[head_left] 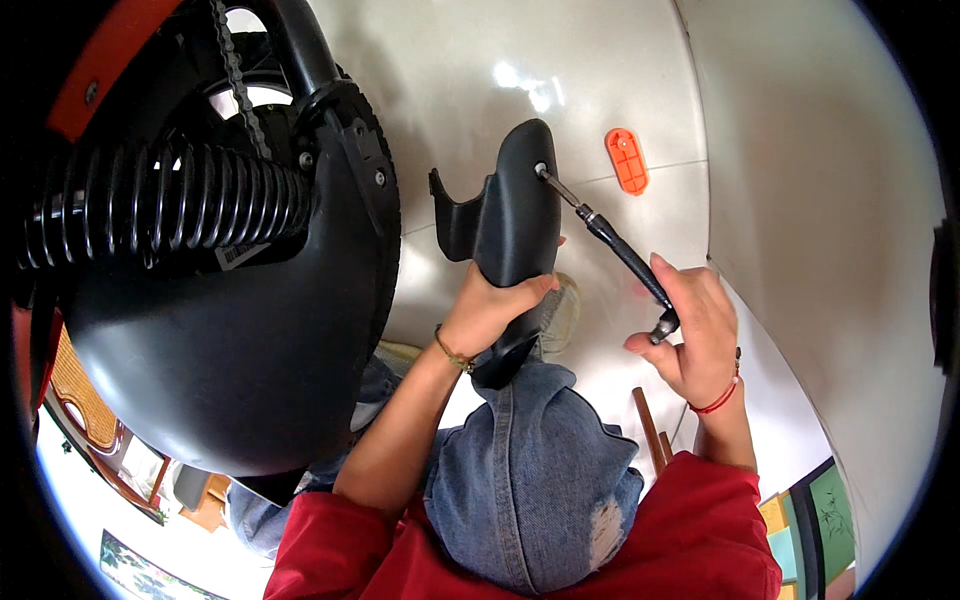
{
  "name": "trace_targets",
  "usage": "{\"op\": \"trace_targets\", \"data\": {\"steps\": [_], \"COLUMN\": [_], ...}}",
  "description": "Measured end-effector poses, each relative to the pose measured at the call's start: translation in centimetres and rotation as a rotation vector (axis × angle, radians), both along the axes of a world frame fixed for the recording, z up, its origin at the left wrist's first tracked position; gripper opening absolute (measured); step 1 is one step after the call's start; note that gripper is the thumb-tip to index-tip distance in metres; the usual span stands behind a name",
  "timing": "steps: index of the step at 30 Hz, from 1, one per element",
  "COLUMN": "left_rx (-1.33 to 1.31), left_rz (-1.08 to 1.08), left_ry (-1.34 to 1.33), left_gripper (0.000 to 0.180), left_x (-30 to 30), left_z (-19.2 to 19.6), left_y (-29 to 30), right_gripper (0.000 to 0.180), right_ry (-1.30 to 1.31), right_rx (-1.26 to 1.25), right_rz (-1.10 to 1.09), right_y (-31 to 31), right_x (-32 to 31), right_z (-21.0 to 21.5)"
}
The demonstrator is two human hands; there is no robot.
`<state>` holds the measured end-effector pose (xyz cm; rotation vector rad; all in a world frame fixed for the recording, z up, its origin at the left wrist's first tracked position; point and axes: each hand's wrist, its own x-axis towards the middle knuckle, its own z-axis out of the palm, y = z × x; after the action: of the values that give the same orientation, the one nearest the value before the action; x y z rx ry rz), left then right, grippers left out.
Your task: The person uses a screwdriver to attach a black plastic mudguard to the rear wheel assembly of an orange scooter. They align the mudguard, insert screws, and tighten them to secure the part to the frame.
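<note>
My left hand [498,305] is wrapped round the middle of a long black plastic cover [517,225], with a curved clip-like arm on its left side. The cover's lower end rests against my raised denim knee. A metal-tipped screwdriver [625,252] with a slim black handle meets a pale round screw [541,170] near the cover's upper end. Around the handle's metal butt, the thumb and fingers of my right hand [700,325] hold the tool loosely. What the cover's far side looks like is hidden.
At left stands a vehicle with a big black fender [240,360], a coil spring [170,205], a chain [236,80] and an orange frame bar [110,65]. An orange oval plastic piece [627,161] lies on the pale tiled floor [440,60]. A pale wall [800,150] rises at right.
</note>
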<state>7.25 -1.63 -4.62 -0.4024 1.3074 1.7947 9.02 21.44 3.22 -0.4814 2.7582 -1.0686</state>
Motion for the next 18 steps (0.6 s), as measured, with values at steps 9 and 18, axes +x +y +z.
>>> {"op": "trace_targets", "data": {"steps": [9, 18], "left_rx": [-0.152, 0.019], "left_rz": [-0.054, -0.016], "left_ry": [0.077, -0.049], "left_gripper": [0.039, 0.045], "left_x": [1.3, 0.8], "left_z": [0.5, 0.3], "left_y": [0.3, -0.1], "right_gripper": [0.050, 0.053], "right_ry": [-0.706, -0.304], "right_rx": [-0.737, -0.313], "right_rz": [-0.814, -0.270], "right_y": [-1.8, 0.3], "right_x": [0.4, 2.4], "right_z": [2.0, 0.6]}}
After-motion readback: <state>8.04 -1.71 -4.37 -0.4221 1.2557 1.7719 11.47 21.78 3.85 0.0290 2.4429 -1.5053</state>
